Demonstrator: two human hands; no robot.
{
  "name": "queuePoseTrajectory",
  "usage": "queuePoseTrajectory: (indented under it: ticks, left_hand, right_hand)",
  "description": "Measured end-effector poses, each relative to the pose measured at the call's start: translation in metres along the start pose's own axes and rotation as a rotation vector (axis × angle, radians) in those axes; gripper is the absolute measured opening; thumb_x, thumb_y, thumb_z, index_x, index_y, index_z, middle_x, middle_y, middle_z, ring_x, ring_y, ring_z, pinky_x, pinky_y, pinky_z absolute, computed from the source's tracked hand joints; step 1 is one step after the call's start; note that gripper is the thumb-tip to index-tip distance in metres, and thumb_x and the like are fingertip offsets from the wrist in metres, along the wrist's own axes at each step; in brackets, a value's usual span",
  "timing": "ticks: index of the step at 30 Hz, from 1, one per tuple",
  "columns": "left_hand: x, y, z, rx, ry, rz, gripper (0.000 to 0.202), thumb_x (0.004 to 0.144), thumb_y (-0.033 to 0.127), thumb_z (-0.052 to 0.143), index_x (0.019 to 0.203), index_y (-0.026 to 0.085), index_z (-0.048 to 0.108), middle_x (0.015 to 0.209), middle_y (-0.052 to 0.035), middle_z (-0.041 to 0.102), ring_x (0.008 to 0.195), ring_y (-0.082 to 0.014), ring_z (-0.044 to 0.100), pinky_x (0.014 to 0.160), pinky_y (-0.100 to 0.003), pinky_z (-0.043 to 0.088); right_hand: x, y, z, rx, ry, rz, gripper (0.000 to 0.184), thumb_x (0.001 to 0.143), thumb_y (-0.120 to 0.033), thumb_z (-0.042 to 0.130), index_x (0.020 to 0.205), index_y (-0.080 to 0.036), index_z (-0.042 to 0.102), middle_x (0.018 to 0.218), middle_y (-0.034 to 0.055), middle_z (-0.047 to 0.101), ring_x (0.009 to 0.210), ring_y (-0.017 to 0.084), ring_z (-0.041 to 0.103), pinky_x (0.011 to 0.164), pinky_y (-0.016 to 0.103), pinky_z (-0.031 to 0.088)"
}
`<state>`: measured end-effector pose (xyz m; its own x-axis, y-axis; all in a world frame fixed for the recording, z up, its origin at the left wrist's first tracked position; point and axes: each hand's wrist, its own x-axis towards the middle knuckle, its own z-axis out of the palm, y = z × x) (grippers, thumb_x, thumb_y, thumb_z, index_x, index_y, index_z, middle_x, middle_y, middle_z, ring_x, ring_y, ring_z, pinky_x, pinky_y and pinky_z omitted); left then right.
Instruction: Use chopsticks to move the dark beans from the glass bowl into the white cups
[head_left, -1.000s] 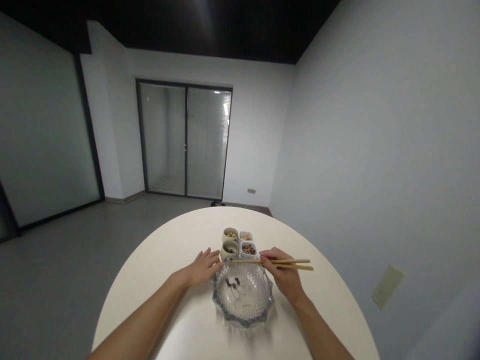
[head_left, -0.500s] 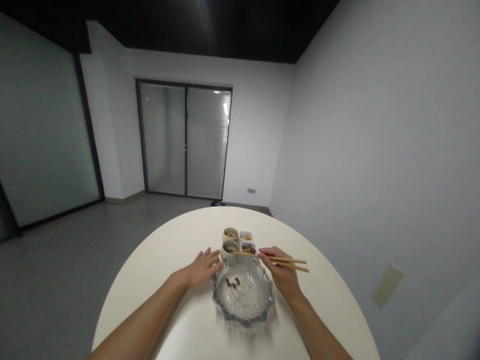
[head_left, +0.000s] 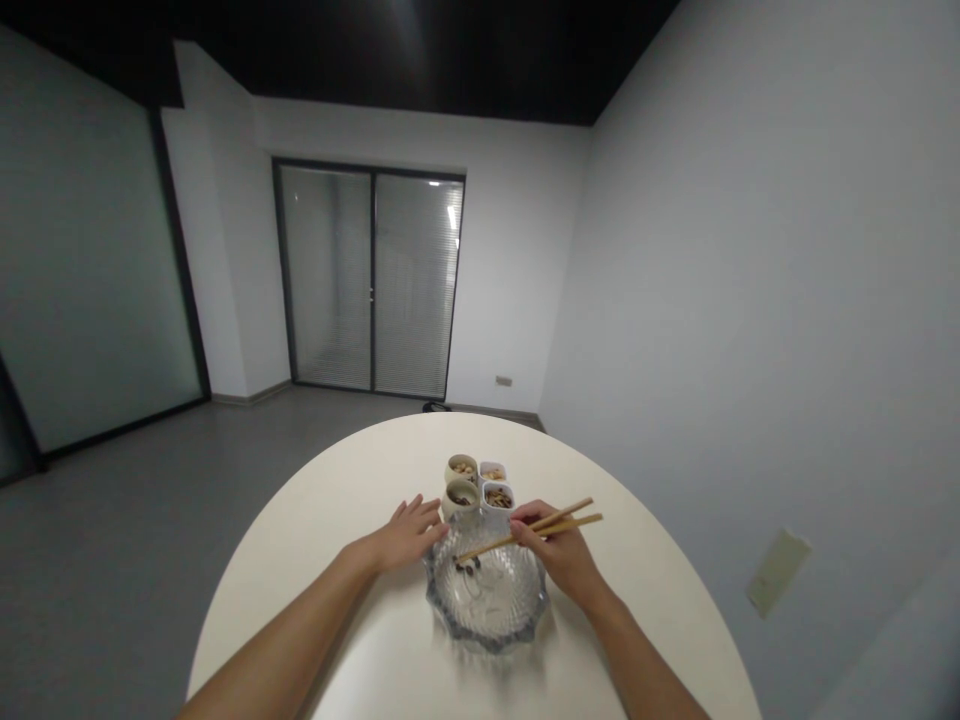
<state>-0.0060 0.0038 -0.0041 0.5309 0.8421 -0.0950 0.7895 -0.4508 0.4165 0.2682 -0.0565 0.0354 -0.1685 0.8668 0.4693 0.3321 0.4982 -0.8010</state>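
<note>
A clear glass bowl (head_left: 487, 620) with a scalloped rim stands on the table in front of me. Several small dark beans (head_left: 469, 567) lie in its left part. My right hand (head_left: 559, 550) grips a pair of wooden chopsticks (head_left: 495, 545) over the bowl's right rim, their tips down at the beans. Whether the tips pinch a bean is too small to tell. My left hand (head_left: 407, 535) is spread out at the bowl's left rim, fingertips near a round cup (head_left: 461, 512) with dark bits inside.
Behind the bowl stand a square white dish (head_left: 498, 510) of brownish pieces, a round cup (head_left: 453, 476) of pale nuts and a second white dish (head_left: 504, 468) of light pieces. All sit on a round cream table (head_left: 352, 460). A white wall (head_left: 712, 300) rises on the right.
The chopstick tips have moved from the near round cup down into the glass bowl, to the beans. My right hand has tilted and shifted slightly; my left hand has stayed in place.
</note>
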Motion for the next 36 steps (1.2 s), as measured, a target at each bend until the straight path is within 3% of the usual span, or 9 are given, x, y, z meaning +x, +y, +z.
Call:
queuePoseTrajectory:
  ticks: [22,36]
  left_hand:
    - [0.0007,0.0004,0.0003,-0.021,0.011,0.009,0.059,0.099,0.061,0.018,0.145,0.03,0.037,0.155,-0.0026,0.018,0.144,-0.0324,0.004,0.114,-0.056,0.005]
    - [0.0044,-0.0032,0.0031,0.014,0.017,0.014,0.057,0.1,0.058,0.019,0.142,0.027,0.042,0.155,-0.0033,0.02,0.143,-0.0326,0.007,0.114,-0.056,0.007]
  right_hand:
    - [-0.0009,0.0046,0.0017,-0.001,-0.004,0.018,0.026,0.082,-0.041,0.067,0.088,-0.016,0.07,0.08,0.0044,0.068,0.074,0.015,0.063,0.067,0.024,0.051]
    - [-0.0012,0.0006,0.0035,0.04,-0.014,-0.027,0.021,0.081,-0.036,0.069,0.08,-0.015,0.071,0.076,0.0047,0.066,0.069,0.014,0.06,0.063,0.022,0.048]
